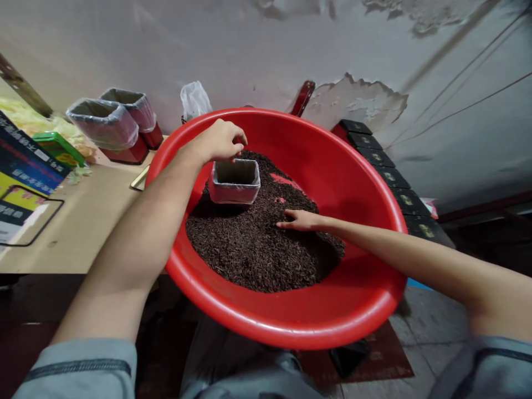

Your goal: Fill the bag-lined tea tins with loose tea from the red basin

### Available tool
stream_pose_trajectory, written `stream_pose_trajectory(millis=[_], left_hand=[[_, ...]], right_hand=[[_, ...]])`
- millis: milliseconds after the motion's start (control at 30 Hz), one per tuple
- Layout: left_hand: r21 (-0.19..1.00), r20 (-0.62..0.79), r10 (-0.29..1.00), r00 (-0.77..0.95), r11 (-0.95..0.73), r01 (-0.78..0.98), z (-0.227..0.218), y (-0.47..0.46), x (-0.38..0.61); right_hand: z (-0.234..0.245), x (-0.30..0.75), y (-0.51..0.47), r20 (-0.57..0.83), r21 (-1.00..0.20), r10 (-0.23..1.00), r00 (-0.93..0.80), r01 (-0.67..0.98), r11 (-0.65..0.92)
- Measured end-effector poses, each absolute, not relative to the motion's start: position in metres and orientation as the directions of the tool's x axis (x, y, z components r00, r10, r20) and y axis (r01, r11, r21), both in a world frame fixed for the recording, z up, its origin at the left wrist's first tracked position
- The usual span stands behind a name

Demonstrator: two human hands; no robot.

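Note:
A wide red basin (361, 183) holds a heap of dark, dry, loose tea-like leaves (257, 249). On the heap's far left side stands a small reddish box (235, 194) with a clear plastic liner folded over its rim, its mouth facing up. My left hand (222, 141) is over the box's back left corner, fingers curled down near the rim; whatever they may hold is hidden. Lower and to the right, my right hand (303, 220) rests at the surface of the leaves, thumb and fingers apart, with nothing visible in it.
Two more lined red boxes (124, 149) stand on the wooden table (100, 221) at left, beside a green container (58, 147) and a printed dark board (25, 172). A white plastic bag (195, 100) sits behind the basin. Several black boxes (390, 174) line the right side.

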State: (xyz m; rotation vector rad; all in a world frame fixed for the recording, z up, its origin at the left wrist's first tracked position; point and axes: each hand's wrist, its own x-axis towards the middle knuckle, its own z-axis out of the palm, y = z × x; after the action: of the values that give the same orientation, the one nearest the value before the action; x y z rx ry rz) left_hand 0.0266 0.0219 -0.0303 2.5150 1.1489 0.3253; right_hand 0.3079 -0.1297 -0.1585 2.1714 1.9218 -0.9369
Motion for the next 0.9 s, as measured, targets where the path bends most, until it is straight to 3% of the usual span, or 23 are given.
stream_pose_trajectory(millis=[100, 233, 367, 533, 633, 900], left_hand=[[0.407, 0.036, 0.756, 0.654, -0.608, 0.681, -0.029, 0.021, 0.026], [0.438, 0.017, 0.785, 0.619, -0.562, 0.701, -0.029, 0.019, 0.025], [0.506, -0.023, 0.851, 0.525, -0.443, 0.740, -0.030, 0.019, 0.021], [0.574, -0.206, 0.879, 0.431, -0.249, 0.781, -0.027, 0.015, 0.018], [0.579, -0.272, 0.873, 0.405, -0.188, 0.793, -0.025, 0.013, 0.015], [0.525, -0.223, 0.924, 0.309, -0.153, 0.837, -0.015, 0.013, 0.007]], right_hand=[[-0.153, 0.288, -0.133, -0.506, -0.273, 0.855, -0.110, 0.961, -0.038], [-0.125, 0.258, -0.121, -0.405, -0.382, 0.875, -0.264, 0.919, 0.101], [-0.069, 0.226, -0.094, -0.206, -0.443, 0.950, -0.237, 0.888, 0.125], [-0.017, 0.194, -0.060, -0.038, -0.422, 0.977, -0.212, 0.889, 0.176], [-0.012, 0.175, -0.043, 0.038, -0.422, 0.965, -0.261, 0.871, 0.252], [-0.015, 0.151, -0.021, 0.136, -0.384, 0.926, -0.351, 0.843, 0.376]])
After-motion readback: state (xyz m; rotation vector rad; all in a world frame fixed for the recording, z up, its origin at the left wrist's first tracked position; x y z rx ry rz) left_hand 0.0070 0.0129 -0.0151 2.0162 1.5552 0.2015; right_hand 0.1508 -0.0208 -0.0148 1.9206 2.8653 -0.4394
